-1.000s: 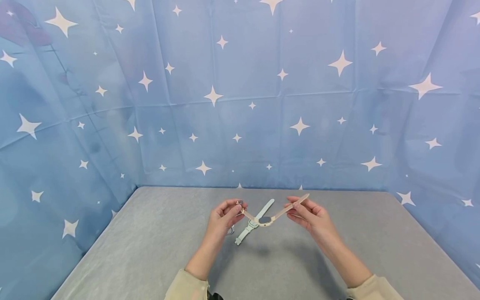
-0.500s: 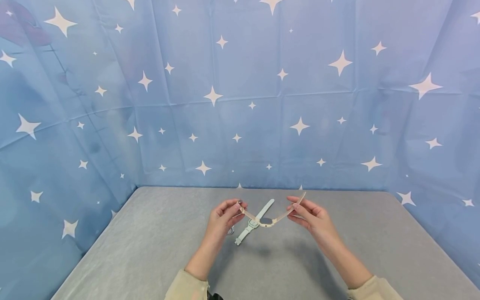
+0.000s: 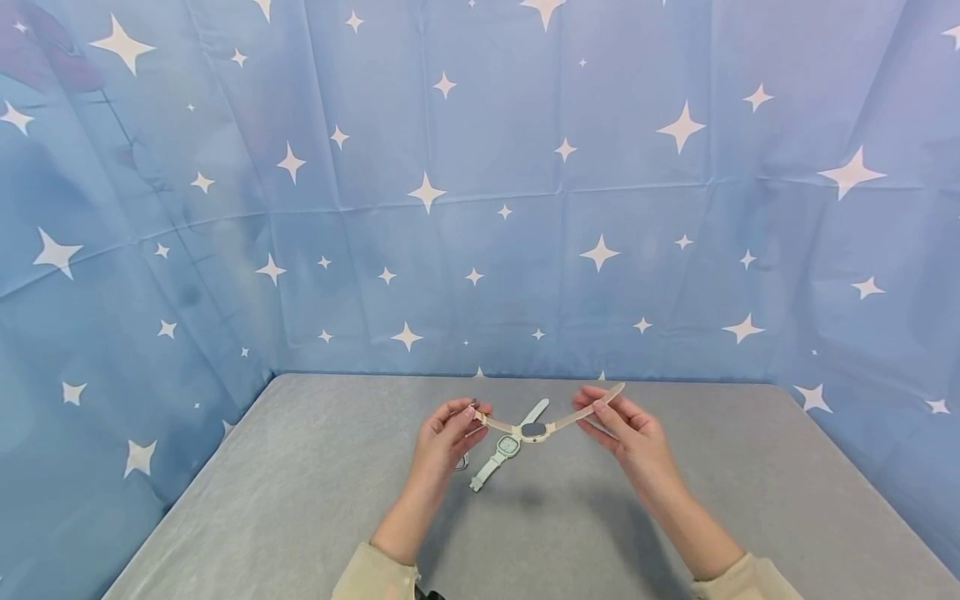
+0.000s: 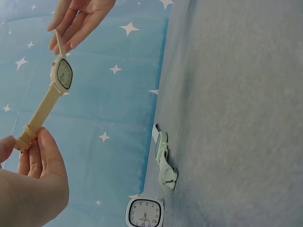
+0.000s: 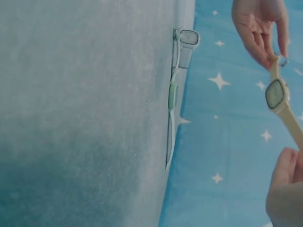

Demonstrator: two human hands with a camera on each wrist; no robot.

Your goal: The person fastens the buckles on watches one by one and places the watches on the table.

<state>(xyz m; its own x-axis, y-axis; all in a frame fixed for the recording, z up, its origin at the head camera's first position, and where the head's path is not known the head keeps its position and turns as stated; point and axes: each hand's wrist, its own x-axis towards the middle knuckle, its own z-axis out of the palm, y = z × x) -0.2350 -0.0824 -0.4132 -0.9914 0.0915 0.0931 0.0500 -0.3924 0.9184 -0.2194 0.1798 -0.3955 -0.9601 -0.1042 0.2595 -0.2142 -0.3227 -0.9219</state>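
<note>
A cream wristwatch (image 3: 534, 431) with a dark-rimmed face hangs stretched between both hands above the table. My left hand (image 3: 444, 433) pinches its buckle end between thumb and fingers; in the left wrist view the strap (image 4: 45, 111) runs up from that grip to the case. The other strap end is pinched by my right hand (image 3: 626, 429), its tip sticking up past the thumb. Below, a mint-green wristwatch (image 3: 507, 447) lies flat and unbuckled on the table. A white square-faced watch (image 4: 145, 213) lies beside it, mostly hidden behind my left hand in the head view.
The grey cloth-covered table (image 3: 300, 500) spreads out under both hands. A blue curtain with white stars (image 3: 517, 167) hangs behind its far edge and along both sides.
The cream watch's case has risen slightly and its strap hangs in a shallower curve. The right-hand strap end has swung outward a little. Both hands keep their grip; the watches on the table stay put.
</note>
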